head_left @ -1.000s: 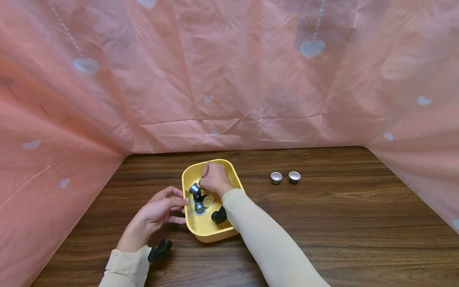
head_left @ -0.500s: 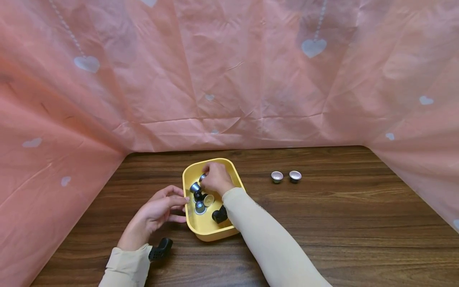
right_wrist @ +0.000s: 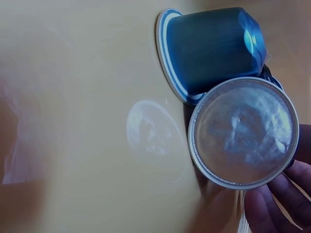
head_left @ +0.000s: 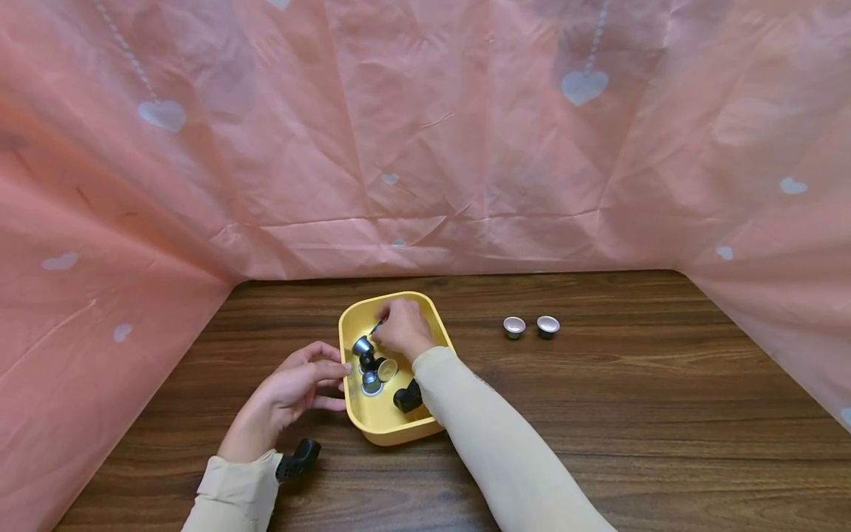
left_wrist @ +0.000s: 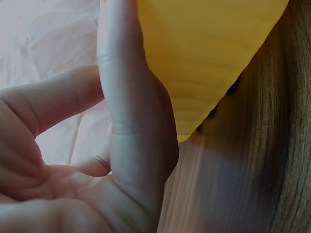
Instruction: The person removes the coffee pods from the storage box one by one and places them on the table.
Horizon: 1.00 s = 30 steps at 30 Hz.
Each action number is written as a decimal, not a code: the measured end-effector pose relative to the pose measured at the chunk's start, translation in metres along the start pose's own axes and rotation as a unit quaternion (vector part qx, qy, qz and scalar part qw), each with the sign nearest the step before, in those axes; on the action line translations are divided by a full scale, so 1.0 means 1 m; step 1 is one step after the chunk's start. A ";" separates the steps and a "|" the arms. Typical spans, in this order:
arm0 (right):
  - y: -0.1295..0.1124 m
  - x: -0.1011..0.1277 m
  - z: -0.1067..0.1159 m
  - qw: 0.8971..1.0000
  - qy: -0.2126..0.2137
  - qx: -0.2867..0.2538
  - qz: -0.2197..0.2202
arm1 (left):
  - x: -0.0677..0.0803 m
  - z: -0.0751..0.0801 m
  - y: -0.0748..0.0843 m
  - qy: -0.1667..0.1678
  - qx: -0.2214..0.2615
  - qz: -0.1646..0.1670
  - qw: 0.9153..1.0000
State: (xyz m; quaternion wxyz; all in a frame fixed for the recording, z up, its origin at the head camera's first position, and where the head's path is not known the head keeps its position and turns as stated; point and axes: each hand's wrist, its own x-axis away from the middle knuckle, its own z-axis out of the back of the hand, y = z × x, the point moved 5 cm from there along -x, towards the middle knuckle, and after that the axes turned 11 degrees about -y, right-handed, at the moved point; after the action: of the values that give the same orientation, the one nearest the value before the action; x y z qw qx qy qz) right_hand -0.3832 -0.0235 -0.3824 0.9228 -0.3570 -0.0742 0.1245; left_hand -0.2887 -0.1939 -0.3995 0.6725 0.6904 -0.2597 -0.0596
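Observation:
A yellow box point(head_left: 399, 436) stands on the wooden table in the head view. My left hand point(head_left: 292, 388) rests against its left side, fingertips touching the wall and rim point(left_wrist: 204, 58). Inside the box, my right hand point(head_left: 402, 326) pinches a coffee capsule point(head_left: 376, 327), mostly hidden by the fingers; only a thin edge shows. Several other capsules lie below it, among them a shiny blue one point(head_left: 363, 346) and one with its pale lid point(head_left: 387, 369) turned up. The right wrist view shows that foil lid point(right_wrist: 243, 133) close up, beside a blue capsule point(right_wrist: 211, 51) on its side.
Two capsules, one greenish point(head_left: 514, 327) and one dark point(head_left: 548, 326), stand lid up on the table point(head_left: 638, 399) right of the box. Pink cloth point(head_left: 452, 162) with pale hearts hangs around the back and sides. Black wrist cameras are strapped at both cuffs.
My right fingers shift slightly inside the box and the pinched capsule turns in them, showing its edge now. My left hand and the box stay where they were.

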 end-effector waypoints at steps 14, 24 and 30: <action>-0.001 -0.002 0.000 0.999 0.004 -0.033 0.024 | 0.000 0.001 0.002 0.005 -0.002 0.005 1.000; -0.001 -0.003 -0.001 0.999 0.003 -0.040 0.031 | 0.000 0.000 0.001 -0.004 0.002 0.000 1.000; -0.001 -0.003 0.000 0.999 0.007 -0.042 0.032 | -0.002 0.000 0.000 -0.002 0.004 0.001 1.000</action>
State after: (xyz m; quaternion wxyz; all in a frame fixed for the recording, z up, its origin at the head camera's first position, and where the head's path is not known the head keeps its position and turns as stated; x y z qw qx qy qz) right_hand -0.3859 -0.0246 -0.3820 0.9031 -0.3981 -0.0616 0.1485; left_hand -0.2901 -0.1936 -0.4002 0.6694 0.6928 -0.2615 -0.0591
